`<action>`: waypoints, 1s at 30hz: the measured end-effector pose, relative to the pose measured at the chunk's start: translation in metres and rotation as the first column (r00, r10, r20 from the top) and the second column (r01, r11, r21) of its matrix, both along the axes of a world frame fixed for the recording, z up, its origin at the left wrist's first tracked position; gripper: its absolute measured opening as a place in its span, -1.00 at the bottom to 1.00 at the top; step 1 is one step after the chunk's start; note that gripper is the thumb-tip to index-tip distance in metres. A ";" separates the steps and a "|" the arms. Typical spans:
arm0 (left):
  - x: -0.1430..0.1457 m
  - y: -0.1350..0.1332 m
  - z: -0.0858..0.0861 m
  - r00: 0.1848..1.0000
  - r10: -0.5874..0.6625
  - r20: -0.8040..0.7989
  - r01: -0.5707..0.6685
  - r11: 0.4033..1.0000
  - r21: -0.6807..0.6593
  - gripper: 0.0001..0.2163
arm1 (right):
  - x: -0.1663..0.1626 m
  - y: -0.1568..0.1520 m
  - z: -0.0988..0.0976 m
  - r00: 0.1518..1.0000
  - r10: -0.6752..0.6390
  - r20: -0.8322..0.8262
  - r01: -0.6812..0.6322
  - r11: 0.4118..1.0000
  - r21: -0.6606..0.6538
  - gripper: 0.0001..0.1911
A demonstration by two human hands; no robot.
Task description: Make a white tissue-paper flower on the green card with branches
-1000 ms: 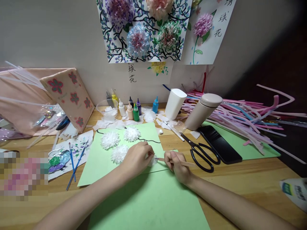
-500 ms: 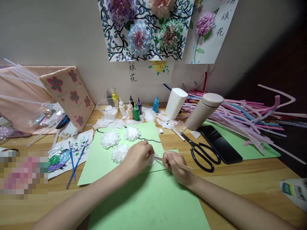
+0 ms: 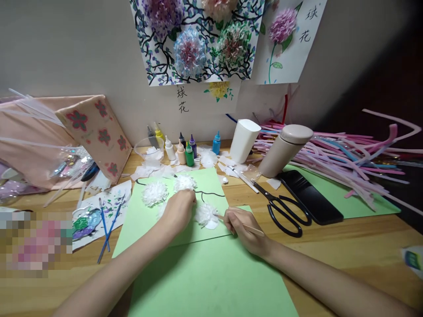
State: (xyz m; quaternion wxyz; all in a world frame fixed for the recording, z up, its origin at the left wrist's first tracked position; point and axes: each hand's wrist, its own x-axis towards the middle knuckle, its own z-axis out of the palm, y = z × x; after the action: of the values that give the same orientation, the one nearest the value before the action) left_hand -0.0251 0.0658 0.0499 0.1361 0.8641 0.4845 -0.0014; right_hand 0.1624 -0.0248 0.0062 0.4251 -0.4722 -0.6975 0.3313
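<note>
My right hand (image 3: 243, 226) is closed round a thin wooden stick (image 3: 254, 230). The stick's narrow tip touches or nearly touches a white tissue-paper flower (image 3: 207, 215) on a light green paper sheet (image 3: 128, 233). To the left of that flower, my left hand (image 3: 180, 209) is curled with the fingers pressed together; what they hold, if anything, is hidden. It partly covers two more white paper flowers, one behind it (image 3: 184, 181) and one beside it (image 3: 161, 210). Another white flower (image 3: 154, 193) lies farther left. A black branch line (image 3: 211, 193) runs across the sheet.
Black-handled scissors (image 3: 280, 209) and a phone (image 3: 312, 196) lie right of my hands. Farther back stand small paint bottles (image 3: 189, 155), a white cup (image 3: 244, 141) and a beige tumbler (image 3: 286, 149). Paintbrushes (image 3: 107, 226) cross at left. Pipe cleaners (image 3: 343, 163) are heaped at right.
My left hand has moved left, away from the stick's tip, uncovering the right-hand white flower. My right hand still grips the stick in nearly the same spot. The view has shifted slightly.
</note>
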 end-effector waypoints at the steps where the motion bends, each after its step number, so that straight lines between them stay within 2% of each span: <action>1: 0.000 -0.001 0.000 1.000 -0.006 -0.014 0.006 1.000 0.011 -0.83 | 0.000 0.000 0.000 1.000 0.005 0.004 -0.005 1.000 -0.002 -0.51; 12: 0.005 -0.005 0.003 0.996 -0.019 -0.085 0.023 0.999 0.039 -0.81 | -0.001 0.001 -0.002 1.000 0.009 0.020 -0.009 1.000 -0.030 -0.54; 18: 0.007 -0.005 0.007 0.995 -0.021 -0.097 0.024 0.999 0.030 -0.82 | -0.001 0.002 -0.004 0.999 -0.040 -0.017 0.037 0.991 -0.131 -0.52; 23: 0.008 -0.004 0.009 0.985 -0.037 -0.167 0.047 0.997 0.055 -0.79 | -0.002 0.003 -0.004 0.999 -0.045 -0.022 0.040 0.984 -0.171 -0.52; 26: 0.010 -0.004 0.009 0.978 -0.025 -0.207 0.038 0.997 0.063 -0.80 | -0.001 0.003 -0.003 0.999 -0.032 -0.007 0.031 0.987 -0.156 -0.52; 30: 0.010 -0.005 0.008 0.973 -0.015 -0.229 0.032 0.997 0.070 -0.80 | -0.001 0.000 -0.002 0.999 -0.041 0.000 0.041 0.998 -0.055 -0.51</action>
State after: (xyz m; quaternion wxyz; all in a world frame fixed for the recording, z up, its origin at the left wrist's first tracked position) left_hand -0.0148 0.0607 0.0582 0.0475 0.8684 0.4863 -0.0845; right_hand 0.1616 -0.0245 0.0044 0.4189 -0.4978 -0.6781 0.3420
